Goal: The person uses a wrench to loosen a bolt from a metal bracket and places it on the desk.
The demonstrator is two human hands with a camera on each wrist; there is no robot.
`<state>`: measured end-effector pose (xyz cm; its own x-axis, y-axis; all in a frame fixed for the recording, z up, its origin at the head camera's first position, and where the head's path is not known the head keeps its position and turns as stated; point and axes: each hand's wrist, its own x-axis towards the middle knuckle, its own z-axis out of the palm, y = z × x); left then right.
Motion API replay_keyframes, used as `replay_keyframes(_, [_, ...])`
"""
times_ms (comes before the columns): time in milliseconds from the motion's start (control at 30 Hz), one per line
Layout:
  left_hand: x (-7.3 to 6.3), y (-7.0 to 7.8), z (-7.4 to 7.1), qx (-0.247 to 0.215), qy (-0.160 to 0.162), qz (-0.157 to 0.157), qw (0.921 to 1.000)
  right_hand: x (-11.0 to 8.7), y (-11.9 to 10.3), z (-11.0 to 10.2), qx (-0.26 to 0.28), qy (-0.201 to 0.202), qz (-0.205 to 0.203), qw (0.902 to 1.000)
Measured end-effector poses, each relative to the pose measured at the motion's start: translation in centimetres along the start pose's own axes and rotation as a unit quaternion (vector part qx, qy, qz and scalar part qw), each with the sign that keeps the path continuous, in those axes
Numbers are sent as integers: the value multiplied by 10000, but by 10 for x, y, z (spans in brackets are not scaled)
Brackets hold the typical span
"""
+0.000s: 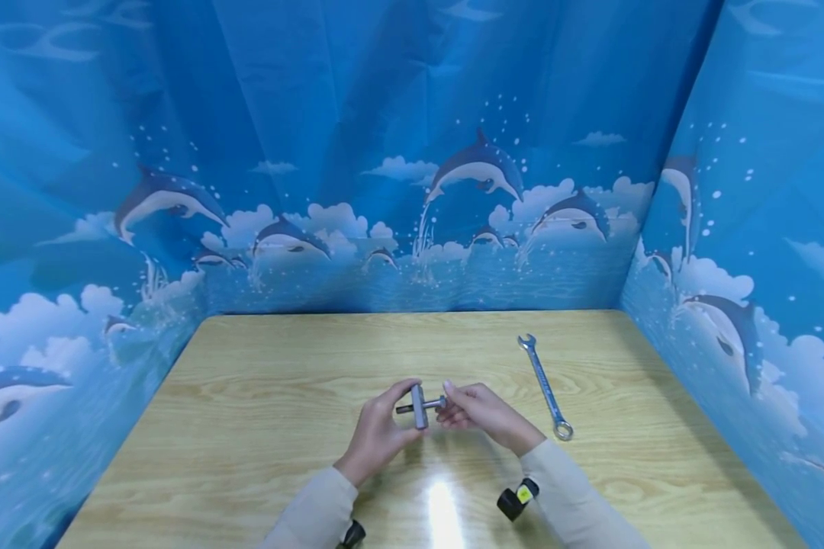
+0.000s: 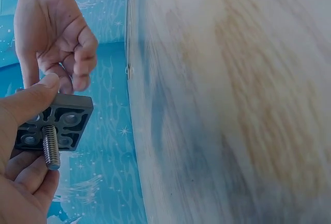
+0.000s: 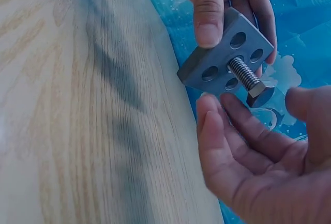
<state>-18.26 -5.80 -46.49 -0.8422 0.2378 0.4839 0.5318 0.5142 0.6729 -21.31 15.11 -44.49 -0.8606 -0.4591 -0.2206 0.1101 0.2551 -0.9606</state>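
Note:
My left hand (image 1: 379, 433) holds a grey square plate (image 1: 420, 408) by its edges, above the table. The plate has several round holes and, in the left wrist view, a ribbed underside. A silver hex bolt (image 3: 245, 75) passes through the plate's centre, its threaded end (image 2: 51, 151) sticking out on the left side and its head to the right. Close to the bolt head is my right hand (image 1: 489, 415), fingers loosely bent. In the right wrist view a gap shows between its thumb and the head, and nothing is gripped.
A combination wrench (image 1: 545, 387) lies on the wood-grain table (image 1: 268, 366), right of my right hand. Blue dolphin-print curtains (image 1: 384, 114) stand behind the table and at both sides. Each wrist bears a small black camera (image 1: 515, 499).

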Motion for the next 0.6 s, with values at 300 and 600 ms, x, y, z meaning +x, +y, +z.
replay_keyframes(300, [0, 0, 1, 149, -26, 148, 9998, 0, -2, 1, -41, 24, 332, 9994])
replay_keyframes(600, [-1, 0, 1, 251, -101, 263, 9993, 0, -3, 0, -84, 73, 244, 9996])
